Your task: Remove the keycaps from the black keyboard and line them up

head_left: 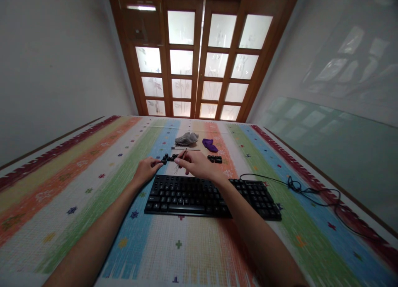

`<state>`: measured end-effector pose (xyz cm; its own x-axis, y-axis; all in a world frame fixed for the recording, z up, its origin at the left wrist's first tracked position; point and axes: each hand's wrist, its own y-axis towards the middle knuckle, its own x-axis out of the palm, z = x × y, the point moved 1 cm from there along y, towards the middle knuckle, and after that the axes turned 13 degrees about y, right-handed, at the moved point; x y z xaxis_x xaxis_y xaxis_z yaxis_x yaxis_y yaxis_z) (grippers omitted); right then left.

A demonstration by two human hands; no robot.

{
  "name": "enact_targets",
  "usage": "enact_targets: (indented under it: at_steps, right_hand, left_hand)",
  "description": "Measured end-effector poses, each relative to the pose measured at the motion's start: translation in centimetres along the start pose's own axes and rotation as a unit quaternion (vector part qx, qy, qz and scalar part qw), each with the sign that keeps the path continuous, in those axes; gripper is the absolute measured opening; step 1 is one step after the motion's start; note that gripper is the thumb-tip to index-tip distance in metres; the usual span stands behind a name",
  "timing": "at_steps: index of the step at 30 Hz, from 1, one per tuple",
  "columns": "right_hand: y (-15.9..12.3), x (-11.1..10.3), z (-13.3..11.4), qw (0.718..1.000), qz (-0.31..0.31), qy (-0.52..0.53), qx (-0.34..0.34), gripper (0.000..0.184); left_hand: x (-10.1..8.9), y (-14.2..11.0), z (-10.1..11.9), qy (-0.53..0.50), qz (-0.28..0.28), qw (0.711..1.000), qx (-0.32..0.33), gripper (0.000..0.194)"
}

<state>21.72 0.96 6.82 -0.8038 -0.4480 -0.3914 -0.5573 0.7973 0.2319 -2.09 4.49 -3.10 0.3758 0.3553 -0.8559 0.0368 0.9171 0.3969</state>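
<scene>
A black keyboard [186,194] lies on the table in front of me. Just past its back left corner, my left hand [146,170] rests on the cloth, thumb and fingertips closed on a small black keycap [163,161]. My right hand [199,163] reaches over the keyboard's back edge, its fingers pinching a thin wire keycap puller [176,169] whose wire ends point down toward me. More loose keycaps [214,159] stand in a row behind the keyboard, partly hidden by my right hand. My right forearm covers part of the keys.
A crumpled grey cloth [186,139] and a purple cloth [210,145] lie beyond the keycaps. From the keyboard's back, a black cable [298,185] runs tangled to the right. A striped tablecloth [102,220] covers the table; wooden glass-paned doors [197,84] stand at the far end.
</scene>
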Motion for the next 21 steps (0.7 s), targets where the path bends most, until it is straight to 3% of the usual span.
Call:
enact_targets:
  at_steps: [21]
  right_hand:
    - [-0.1, 3.7, -0.2, 0.995, -0.056, -0.077, 0.001, 0.029]
  left_hand:
    - [0.0, -0.1, -0.1, -0.017, 0.0, 1.0, 0.003, 0.025]
